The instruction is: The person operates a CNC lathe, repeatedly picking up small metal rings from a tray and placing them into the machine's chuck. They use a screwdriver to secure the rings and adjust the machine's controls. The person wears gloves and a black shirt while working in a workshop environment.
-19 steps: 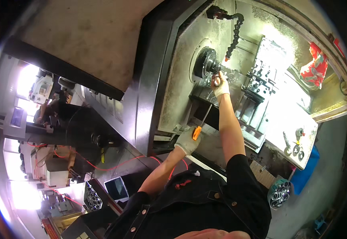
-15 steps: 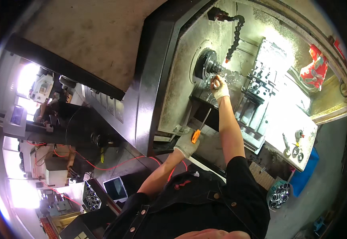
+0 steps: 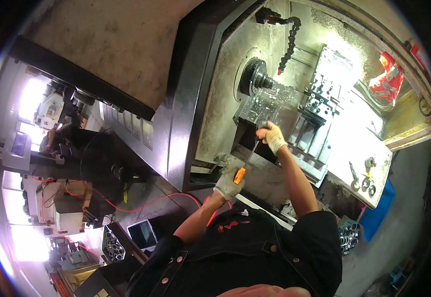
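My left hand (image 3: 228,185), in a pale work glove, is closed on the orange handle of a screwdriver (image 3: 240,174). The metal shaft slants up and right, its tip close to my right hand (image 3: 275,137). That hand, gloved as well, is closed on a small dark round metal part (image 3: 263,125); the fingers cover some of it. I cannot tell whether the screwdriver tip touches the part. Up and left of my right hand, the lathe chuck (image 3: 256,78) stands in the machine wall, apart from both hands.
A jointed black coolant hose (image 3: 293,44) hangs right of the chuck. The tool block (image 3: 320,101) sits farther right. A wrench (image 3: 354,175) and several rings lie on a bright metal ledge (image 3: 374,158). A bin of metal rings (image 3: 348,235) stands at the lower right.
My right hand has drawn back from the chuck, down toward the screwdriver tip, with a dark round part now in it. My left hand has shifted slightly down and left.
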Demonstrator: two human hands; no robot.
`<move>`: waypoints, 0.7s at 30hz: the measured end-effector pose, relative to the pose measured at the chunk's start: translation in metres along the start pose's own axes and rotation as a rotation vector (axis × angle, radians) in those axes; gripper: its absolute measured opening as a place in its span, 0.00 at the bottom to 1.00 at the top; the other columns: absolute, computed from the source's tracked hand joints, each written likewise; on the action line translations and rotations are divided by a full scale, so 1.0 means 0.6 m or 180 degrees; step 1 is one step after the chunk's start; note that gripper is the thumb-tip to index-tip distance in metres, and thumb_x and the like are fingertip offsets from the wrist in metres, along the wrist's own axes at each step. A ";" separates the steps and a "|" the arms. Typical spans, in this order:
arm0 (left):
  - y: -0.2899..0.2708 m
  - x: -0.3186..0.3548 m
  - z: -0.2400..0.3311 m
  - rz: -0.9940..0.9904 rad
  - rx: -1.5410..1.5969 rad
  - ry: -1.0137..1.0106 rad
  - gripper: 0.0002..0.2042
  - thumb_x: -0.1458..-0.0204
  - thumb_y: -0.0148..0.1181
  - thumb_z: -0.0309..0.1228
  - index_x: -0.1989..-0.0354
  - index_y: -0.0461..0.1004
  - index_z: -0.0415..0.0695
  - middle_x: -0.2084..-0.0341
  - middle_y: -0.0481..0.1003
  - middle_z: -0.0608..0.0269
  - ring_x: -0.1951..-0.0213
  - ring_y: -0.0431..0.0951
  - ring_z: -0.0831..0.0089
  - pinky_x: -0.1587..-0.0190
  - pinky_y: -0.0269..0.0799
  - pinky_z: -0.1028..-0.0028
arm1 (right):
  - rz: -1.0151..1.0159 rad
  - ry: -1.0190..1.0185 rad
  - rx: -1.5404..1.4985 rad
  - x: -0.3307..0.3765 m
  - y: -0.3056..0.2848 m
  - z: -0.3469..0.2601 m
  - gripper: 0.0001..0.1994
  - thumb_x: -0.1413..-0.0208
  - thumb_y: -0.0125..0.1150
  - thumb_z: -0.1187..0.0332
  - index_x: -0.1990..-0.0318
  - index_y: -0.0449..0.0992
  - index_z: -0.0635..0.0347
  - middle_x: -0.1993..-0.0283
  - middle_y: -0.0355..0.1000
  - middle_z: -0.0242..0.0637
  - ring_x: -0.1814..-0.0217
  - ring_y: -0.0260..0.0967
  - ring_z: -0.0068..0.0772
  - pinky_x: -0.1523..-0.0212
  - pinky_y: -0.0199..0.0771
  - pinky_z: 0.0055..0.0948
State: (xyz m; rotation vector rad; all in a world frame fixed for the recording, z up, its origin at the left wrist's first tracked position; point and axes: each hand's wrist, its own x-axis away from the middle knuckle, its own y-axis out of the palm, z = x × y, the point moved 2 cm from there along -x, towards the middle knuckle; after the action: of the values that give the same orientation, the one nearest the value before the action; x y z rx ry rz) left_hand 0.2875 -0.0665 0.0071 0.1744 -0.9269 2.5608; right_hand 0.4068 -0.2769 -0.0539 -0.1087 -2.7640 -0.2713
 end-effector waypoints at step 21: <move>-0.027 0.007 -0.006 0.0107 0.0292 0.0125 0.15 0.56 0.56 0.35 0.61 0.68 0.40 0.70 0.74 0.51 0.66 0.75 0.60 0.63 0.69 0.69 | -0.1413 0.0144 0.4647 0.210 0.100 0.185 0.13 0.58 0.54 0.64 0.63 0.73 0.55 0.64 0.73 0.45 0.59 0.71 0.46 0.60 0.70 0.40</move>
State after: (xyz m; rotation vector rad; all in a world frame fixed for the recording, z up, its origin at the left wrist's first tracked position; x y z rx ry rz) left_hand 0.2904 -0.0516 0.0148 0.1355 -0.8050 2.6297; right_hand 0.2576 -0.1907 -0.0998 0.8301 -2.2169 1.5469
